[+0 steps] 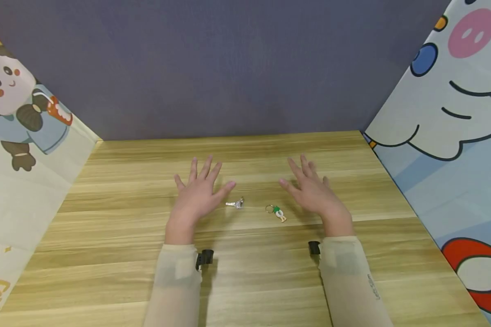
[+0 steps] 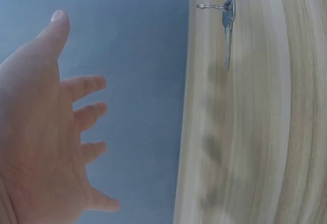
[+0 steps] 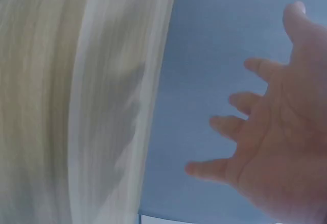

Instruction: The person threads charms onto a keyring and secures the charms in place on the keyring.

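Observation:
A silver key (image 1: 235, 204) with a small ring lies on the wooden table, between the two hands. Just right of it is a small keychain (image 1: 279, 213) with a gold ring, a green top, a white middle and pale feet. My left hand (image 1: 196, 195) hovers over the table left of the key, fingers spread and holding nothing. In the left wrist view the key (image 2: 228, 25) shows apart from that hand's palm (image 2: 41, 132). To the right of the keychain, my right hand (image 1: 313, 190) is also held up with spread fingers and bare palm (image 3: 286, 142).
The wooden table (image 1: 253, 281) ends at a dark grey-blue wall (image 1: 229, 68) behind it. Panels with cartoon prints stand along the left side (image 1: 24, 195) and the right side (image 1: 417, 168). Black wrist-camera mounts (image 1: 205, 257) sit on both sleeves.

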Demonstrator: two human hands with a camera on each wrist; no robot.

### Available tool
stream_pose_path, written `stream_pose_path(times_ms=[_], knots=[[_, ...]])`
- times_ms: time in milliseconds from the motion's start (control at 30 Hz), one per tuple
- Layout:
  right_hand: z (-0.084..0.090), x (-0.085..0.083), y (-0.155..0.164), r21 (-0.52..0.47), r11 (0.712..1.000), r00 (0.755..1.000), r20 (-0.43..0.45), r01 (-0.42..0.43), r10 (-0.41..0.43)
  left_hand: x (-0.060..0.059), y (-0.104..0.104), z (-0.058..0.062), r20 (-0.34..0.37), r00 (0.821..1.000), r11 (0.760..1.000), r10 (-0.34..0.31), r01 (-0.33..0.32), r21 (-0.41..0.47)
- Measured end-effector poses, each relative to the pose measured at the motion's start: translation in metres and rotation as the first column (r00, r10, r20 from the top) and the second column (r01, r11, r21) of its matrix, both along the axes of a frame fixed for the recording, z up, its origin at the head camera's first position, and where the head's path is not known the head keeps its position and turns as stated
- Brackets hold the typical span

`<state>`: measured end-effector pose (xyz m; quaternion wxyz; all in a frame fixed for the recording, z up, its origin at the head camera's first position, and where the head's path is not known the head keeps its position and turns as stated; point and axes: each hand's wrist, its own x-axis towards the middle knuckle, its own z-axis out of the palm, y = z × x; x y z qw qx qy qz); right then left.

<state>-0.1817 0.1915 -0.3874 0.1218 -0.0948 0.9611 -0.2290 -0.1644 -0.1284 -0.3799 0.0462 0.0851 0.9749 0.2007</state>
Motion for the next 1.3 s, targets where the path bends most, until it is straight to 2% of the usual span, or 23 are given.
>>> stream_pose_path(times_ms=[233,400,533,800,967,1167,1300], knots=[[-0.011,-0.004,-0.002,-0.108,0.990,0.994,0.061,-0.086,0.093,-0.004,0.002,-0.008,0.061,0.998,1.000,-0.006,0.007,-0.010],[-0.021,-0.008,-0.003,-0.126,0.982,0.989,0.034,-0.137,0.142,-0.006,0.002,-0.018,0.097,0.994,0.996,-0.058,0.051,0.077],[-0.026,-0.009,-0.005,-0.186,0.972,0.985,0.067,-0.145,0.160,-0.007,0.002,-0.025,0.104,0.988,0.986,-0.116,0.102,0.136],[-0.033,-0.009,-0.015,-0.285,0.926,0.941,0.156,-0.248,0.301,-0.014,0.005,-0.040,0.145,0.973,0.970,-0.180,0.151,0.191],[-0.035,-0.010,-0.023,-0.247,0.926,0.932,0.155,-0.284,0.328,-0.017,0.010,-0.047,0.160,0.967,0.966,-0.200,0.167,0.199],[-0.031,-0.007,-0.028,-0.201,0.948,0.945,0.166,-0.247,0.282,-0.022,0.014,-0.055,0.185,0.961,0.967,-0.206,0.171,0.188],[-0.030,-0.005,-0.029,-0.187,0.953,0.950,0.156,-0.240,0.270,-0.024,0.015,-0.059,0.182,0.960,0.964,-0.210,0.173,0.203]])
